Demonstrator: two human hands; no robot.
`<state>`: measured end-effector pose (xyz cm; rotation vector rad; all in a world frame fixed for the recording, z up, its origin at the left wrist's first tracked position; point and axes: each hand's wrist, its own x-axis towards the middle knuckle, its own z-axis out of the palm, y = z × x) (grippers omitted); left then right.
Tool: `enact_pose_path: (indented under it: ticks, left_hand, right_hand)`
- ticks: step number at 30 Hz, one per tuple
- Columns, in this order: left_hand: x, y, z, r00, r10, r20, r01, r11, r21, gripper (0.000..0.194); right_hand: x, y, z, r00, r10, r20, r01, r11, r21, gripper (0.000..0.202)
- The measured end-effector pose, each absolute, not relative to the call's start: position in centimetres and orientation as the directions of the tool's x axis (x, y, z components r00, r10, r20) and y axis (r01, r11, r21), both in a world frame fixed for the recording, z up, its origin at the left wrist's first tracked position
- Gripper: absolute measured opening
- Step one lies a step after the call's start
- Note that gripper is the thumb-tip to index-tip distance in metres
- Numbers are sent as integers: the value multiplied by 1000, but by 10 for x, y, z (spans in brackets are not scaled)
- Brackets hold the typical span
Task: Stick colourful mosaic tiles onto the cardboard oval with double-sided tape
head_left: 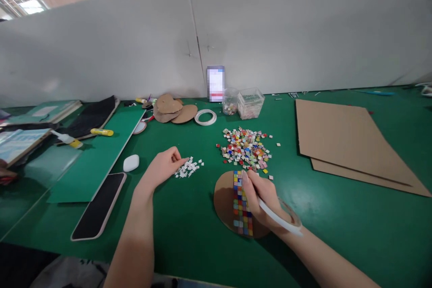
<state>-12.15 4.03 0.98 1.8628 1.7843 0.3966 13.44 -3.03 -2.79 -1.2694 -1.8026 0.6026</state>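
- Screen [216, 83] is glowing, its content blurred.
- Left hand [164, 165] is curling, touching white chips [189, 169].
- Right hand [262, 194] is curling over tiles [240, 210]; I cannot tell either's pinch.

1. I see a deep green table [182, 243], a pale grey partition [286, 31] behind
2. Near the middle, a brown cardboard disc [222, 198] wears a checkered tile strip [240, 202] in blue, yellow, red and green
3. Beyond it, a tile heap [246, 148] speckled white, red, yellow and blue
4. To the left, white chips [185, 171], a yellow stick [101, 132]
5. On the right, brown cardboard sheets [337, 130]
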Motion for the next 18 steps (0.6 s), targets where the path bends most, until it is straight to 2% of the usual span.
enact_pose_path:
  ticks: [6,13,18]
  left_hand:
    - [-116,41,10,107,984,-145,872,-23,489,47]
    - [-118,38,11,137,970,-203,858,-14,514,27]
    - [-119,39,9,145,969,-201,836,-11,549,32]
  right_hand:
    - [135,-29,-24,-194,905,380,549,421,-723,27]
    - [136,-29,-20,-198,909,366,559,412,-720,27]
    - [135,-28,-21,-191,903,385,557,422,-715,28]
